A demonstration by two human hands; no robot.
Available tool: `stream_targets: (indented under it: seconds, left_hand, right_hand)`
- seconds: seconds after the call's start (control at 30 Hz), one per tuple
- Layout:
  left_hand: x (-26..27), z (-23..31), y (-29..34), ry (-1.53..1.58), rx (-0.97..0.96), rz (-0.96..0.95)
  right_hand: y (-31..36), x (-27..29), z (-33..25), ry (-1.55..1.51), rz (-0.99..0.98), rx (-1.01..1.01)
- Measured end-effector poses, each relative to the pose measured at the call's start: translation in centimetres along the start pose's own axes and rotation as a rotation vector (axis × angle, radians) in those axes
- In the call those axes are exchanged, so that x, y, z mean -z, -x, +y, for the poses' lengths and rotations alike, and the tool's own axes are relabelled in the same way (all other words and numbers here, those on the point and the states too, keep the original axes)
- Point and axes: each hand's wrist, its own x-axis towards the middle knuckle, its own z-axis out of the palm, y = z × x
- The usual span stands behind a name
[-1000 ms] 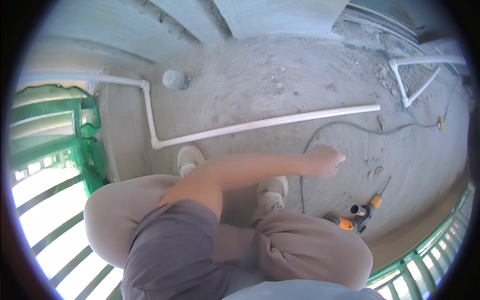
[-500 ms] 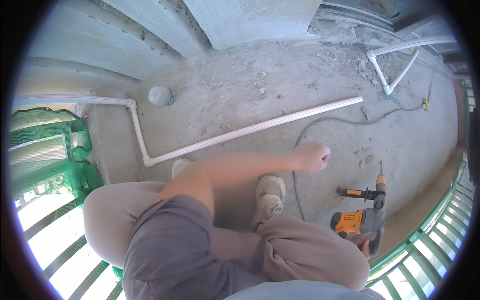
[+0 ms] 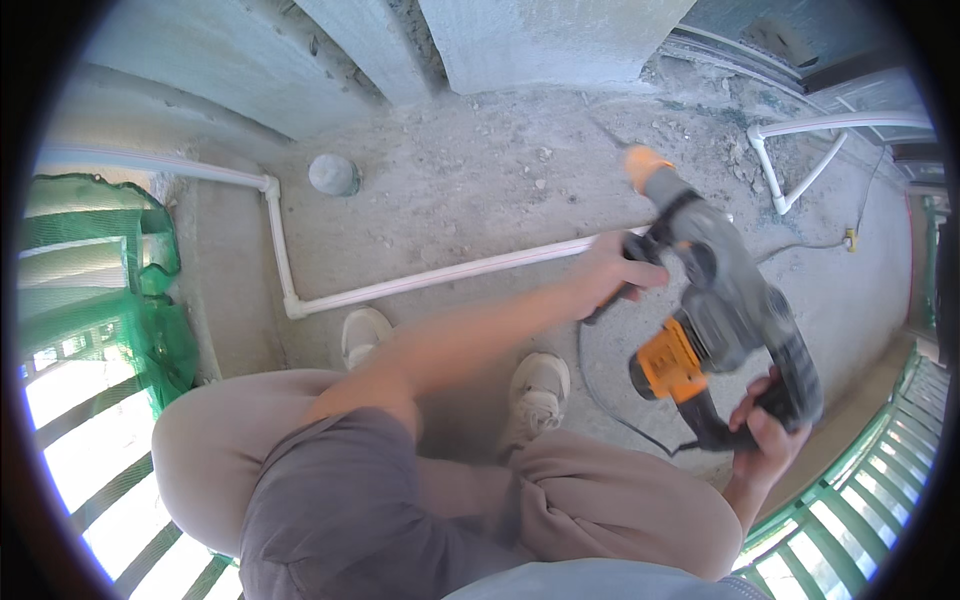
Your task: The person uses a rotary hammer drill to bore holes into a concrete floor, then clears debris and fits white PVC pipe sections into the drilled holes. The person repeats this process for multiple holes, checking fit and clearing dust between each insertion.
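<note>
An orange and grey rotary hammer drill [image 3: 722, 325] is held up in front of me, its front end tilted away and to the left. My left hand [image 3: 612, 272] is closed around its black side handle. Near the tool's back end, my right hand [image 3: 768, 432] wraps the rear grip. The drill bit [image 3: 603, 127] shows only as a thin, blurred line ahead of the orange collar. Below the tool lies a white plastic pipe [image 3: 440, 279], and the drill hides part of its right end.
A dark power cord [image 3: 620, 424] runs along the floor to a yellow connector [image 3: 850, 240]. More white piping [image 3: 766, 170] stands at the far right. A pale round cylinder [image 3: 334, 175] sits near the wall. Green-netted railings [image 3: 165, 340] flank me. My shoes [image 3: 540, 390] rest on dusty concrete.
The rotary hammer drill has come up and left from low at the right. My left hand, closed with nothing visible in it before, now grips its side handle. My view has shifted slightly.
</note>
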Motion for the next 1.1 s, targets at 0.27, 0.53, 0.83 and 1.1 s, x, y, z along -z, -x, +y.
stream_targets:
  seconds: [0.27,0.53,0.83,1.1]
  left_hand:
    - [9.3,6.0,2.0,-0.208,0.034,0.671]
    - [16.0,9.4,0.4,-0.332,0.149,0.690]
    - [17.9,9.1,-1.3,-0.216,0.095,0.782]
    - [20.4,9.0,-0.1,-0.340,0.041,0.839]
  right_hand:
    - [-12.2,-9.9,8.5,-0.235,-0.218,-0.365]
    - [-15.5,-15.1,13.6,-0.337,-0.241,-0.424]
    - [-20.2,-18.2,14.4,-0.213,-0.266,-0.575]
    - [-13.8,-20.9,15.0,-0.213,-0.193,-0.529]
